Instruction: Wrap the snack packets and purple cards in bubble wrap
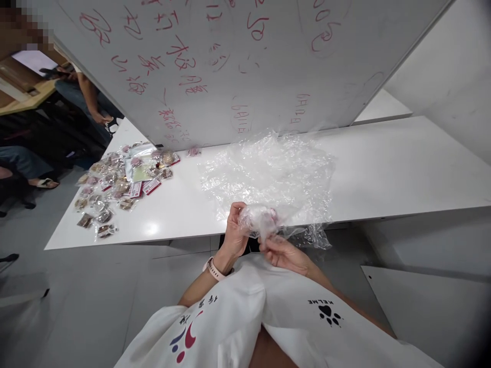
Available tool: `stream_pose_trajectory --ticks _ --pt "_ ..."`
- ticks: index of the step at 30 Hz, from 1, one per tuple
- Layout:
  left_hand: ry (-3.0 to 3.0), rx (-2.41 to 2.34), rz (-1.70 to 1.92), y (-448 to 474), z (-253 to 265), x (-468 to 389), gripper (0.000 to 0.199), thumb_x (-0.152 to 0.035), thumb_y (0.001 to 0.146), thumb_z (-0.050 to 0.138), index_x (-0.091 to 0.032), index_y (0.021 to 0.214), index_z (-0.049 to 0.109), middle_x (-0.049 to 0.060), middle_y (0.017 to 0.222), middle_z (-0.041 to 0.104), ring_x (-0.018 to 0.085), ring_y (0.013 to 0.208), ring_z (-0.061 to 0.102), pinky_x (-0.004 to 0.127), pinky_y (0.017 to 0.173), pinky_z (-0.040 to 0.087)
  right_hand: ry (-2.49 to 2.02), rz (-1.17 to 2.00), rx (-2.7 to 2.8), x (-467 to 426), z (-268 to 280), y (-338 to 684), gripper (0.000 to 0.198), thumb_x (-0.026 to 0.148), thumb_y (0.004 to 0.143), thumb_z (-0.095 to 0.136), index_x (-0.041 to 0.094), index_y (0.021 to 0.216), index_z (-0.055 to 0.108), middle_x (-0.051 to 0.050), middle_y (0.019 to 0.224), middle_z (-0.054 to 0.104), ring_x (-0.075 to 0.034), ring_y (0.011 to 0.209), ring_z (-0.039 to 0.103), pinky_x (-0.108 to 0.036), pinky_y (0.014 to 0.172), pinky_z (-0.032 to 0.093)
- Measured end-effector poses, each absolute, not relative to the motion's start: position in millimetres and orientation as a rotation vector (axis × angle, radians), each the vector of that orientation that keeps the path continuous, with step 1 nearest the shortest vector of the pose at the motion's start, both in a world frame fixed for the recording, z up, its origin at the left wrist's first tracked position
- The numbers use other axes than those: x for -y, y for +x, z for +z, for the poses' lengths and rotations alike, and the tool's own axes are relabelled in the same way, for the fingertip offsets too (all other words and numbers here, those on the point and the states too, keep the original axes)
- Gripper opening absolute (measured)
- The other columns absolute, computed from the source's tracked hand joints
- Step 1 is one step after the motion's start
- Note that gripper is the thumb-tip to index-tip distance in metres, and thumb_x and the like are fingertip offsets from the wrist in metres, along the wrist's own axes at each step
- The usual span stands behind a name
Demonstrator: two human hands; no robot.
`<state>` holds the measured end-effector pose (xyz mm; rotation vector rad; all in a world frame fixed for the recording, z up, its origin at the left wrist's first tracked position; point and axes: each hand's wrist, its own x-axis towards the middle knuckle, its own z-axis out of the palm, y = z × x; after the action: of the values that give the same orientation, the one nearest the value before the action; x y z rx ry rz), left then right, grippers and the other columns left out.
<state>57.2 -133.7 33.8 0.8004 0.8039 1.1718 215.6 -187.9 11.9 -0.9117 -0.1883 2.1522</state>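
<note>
"What is each hand holding?"
"The left hand [235, 236] has its fingers round the side of a plastic-wrapped bundle [258, 218], pinkish within; the right hand [284, 254] pinches the film at its lower edge."
"Where is that bundle?"
"Between both hands, at the near edge of the desk [387, 168]; a crumpled clear sheet [268, 171] spreads just beyond it; small packets [121, 185] lie heaped well to the left, near the whiteboard [215, 87]."

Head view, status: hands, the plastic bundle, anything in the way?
Left hand and right hand holding clear plastic bundle, pink showing through. Possible snag: loose clear film on table just beyond, overhanging near edge.
</note>
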Motion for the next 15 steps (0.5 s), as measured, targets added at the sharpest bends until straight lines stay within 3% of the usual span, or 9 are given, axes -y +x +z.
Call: stream_pose_trajectory --ticks 2,5,9,12,15 --pt "0.941 -0.715 1.028 56 42 133 0.053 -0.051 0.063 0.088 -0.024 0.095 0.057 -0.002 0.077 0.058 0.012 0.063 0.055 0.023 0.058 0.044 -0.931 2.212 0.257 185 2 216 0.035 0.037 0.060 0.091 0.020 0.078 0.066 0.001 0.071 0.062 -0.010 0.064 0.058 -0.022 0.059 0.051" --pt "1.252 -0.697 0.809 52 57 132 0.039 -0.046 0.072 0.083 -0.020 0.095 0.066 0.006 0.088 0.065 0.018 0.077 0.060 0.029 0.069 0.049 -0.951 2.123 0.377 178 -5 225 0.035 0.051 0.069 0.083 0.021 0.074 0.066 0.001 0.067 0.061 -0.014 0.061 0.057 -0.027 0.059 0.050" --pt "1.577 -0.964 0.761 54 66 129 0.014 -0.032 0.084 0.069 -0.022 0.095 0.069 0.005 0.089 0.065 0.019 0.082 0.057 0.032 0.075 0.047 -0.962 2.005 0.616 182 6 239 0.039 0.054 0.078 0.076 0.025 0.103 0.072 -0.004 0.092 0.070 -0.021 0.087 0.067 -0.032 0.077 0.054" --pt "1.706 -1.059 0.792 63 63 127 0.013 -0.030 0.086 0.068 -0.024 0.097 0.070 0.005 0.088 0.065 0.020 0.082 0.057 0.033 0.075 0.048 -1.071 1.836 0.899 192 22 248 0.045 0.049 0.084 0.074 0.030 0.124 0.067 -0.005 0.107 0.070 -0.022 0.103 0.066 -0.035 0.090 0.054" --pt "1.819 -1.065 0.904 69 55 124 0.022 -0.032 0.088 0.068 -0.027 0.110 0.069 0.008 0.107 0.067 0.023 0.101 0.060 0.036 0.085 0.050 -1.242 1.578 1.020 183 30 278 0.035 0.047 0.084 0.074 0.031 0.115 0.071 -0.005 0.104 0.071 -0.022 0.094 0.067 -0.036 0.082 0.058"
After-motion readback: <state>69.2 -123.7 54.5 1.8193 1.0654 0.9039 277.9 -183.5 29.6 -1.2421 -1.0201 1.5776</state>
